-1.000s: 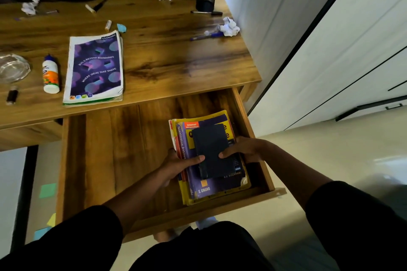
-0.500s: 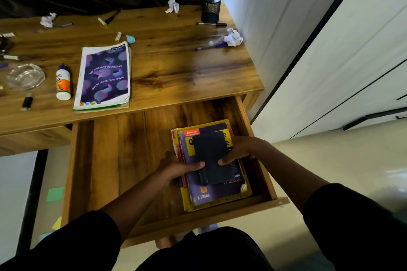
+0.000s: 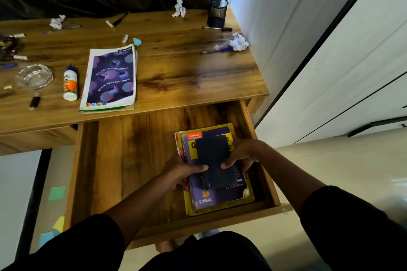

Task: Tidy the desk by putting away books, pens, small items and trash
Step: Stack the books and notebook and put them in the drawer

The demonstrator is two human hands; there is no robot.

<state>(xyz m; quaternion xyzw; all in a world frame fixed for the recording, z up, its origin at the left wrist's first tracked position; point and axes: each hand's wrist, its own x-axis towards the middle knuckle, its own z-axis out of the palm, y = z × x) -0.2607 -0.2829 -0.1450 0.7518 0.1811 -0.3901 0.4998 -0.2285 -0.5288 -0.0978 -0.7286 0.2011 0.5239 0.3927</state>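
A small dark notebook [image 3: 214, 160] lies on top of a purple and yellow book [image 3: 218, 196] in the right part of the open wooden drawer [image 3: 132, 160]. My left hand [image 3: 182, 171] holds the stack's left edge, thumb on the dark notebook. My right hand [image 3: 242, 156] grips the right side, thumb on the notebook's cover. On the desk [image 3: 176, 68] lie a purple notebook [image 3: 111, 78], a glue bottle [image 3: 70, 83], pens [image 3: 214, 50] and crumpled paper balls [image 3: 239, 42].
A black mesh pen cup [image 3: 217, 11] stands at the desk's back right, a glass ashtray [image 3: 34, 76] and a small black stick [image 3: 35, 101] at the left. Sticky notes [image 3: 57, 192] lie on the floor. A white wall and cabinets close off the right side.
Both hands stay on the dark notebook and book stack in the drawer, shifting only slightly. The camera has tilted a little, showing more of the desk's left side.
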